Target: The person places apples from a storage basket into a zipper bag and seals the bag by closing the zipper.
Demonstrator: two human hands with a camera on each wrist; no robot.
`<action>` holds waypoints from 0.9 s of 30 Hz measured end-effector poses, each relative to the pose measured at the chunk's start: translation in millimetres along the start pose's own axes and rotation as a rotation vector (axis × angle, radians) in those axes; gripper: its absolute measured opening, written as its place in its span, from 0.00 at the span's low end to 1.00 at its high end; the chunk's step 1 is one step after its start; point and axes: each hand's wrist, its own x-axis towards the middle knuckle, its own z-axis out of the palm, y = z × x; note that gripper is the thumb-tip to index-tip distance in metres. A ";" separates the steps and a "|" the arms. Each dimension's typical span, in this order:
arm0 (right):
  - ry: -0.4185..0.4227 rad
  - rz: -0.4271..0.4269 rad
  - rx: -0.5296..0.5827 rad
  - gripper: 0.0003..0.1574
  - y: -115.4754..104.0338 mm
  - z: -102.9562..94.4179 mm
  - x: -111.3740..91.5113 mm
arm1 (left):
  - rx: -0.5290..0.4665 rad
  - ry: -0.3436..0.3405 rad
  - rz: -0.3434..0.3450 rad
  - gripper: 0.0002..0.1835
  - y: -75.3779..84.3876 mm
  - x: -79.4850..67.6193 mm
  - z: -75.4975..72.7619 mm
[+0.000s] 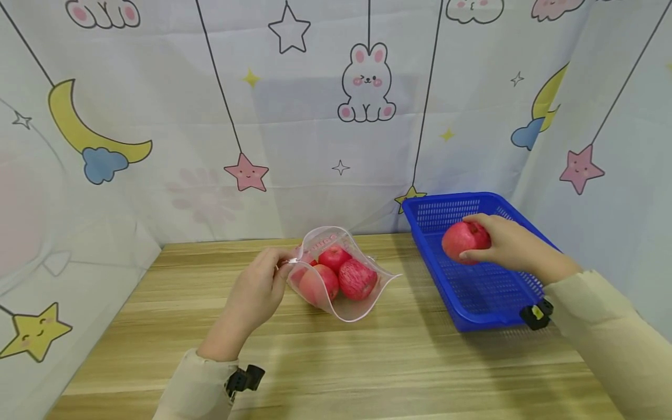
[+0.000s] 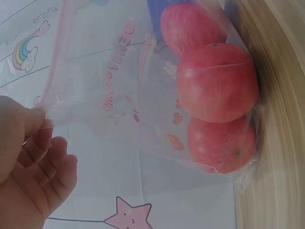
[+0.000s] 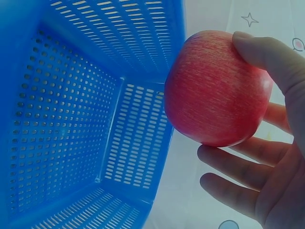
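Note:
A clear plastic zip bag (image 1: 350,308) with its mouth spread wide stands on the table, several red apples (image 2: 217,83) inside it. My left hand (image 1: 258,287) pinches the left edge of the bag's mouth between thumb and finger, as the left wrist view (image 2: 35,162) also shows. Over the blue basket, my right hand (image 1: 506,242) grips one red apple (image 3: 217,90), thumb on one side and fingers on the other. The basket's floor shows no other apple in the right wrist view.
The blue plastic basket (image 1: 446,297) with slotted walls stands on the right of the wooden table (image 1: 336,367). Behind the table hangs a white curtain (image 1: 315,128) printed with stars, moons and a bunny. Dark wrist cameras sit on both sleeves.

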 end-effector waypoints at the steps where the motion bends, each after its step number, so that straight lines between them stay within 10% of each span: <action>1: 0.000 0.001 0.002 0.50 0.1 0.1 -0.4 | -0.001 0.001 0.001 0.11 0.1 0.0 0.0; 27: 0.021 -0.017 -0.007 0.53 -4.2 -3.4 -7.6 | 0.018 0.010 0.020 0.09 -0.4 -0.4 1.5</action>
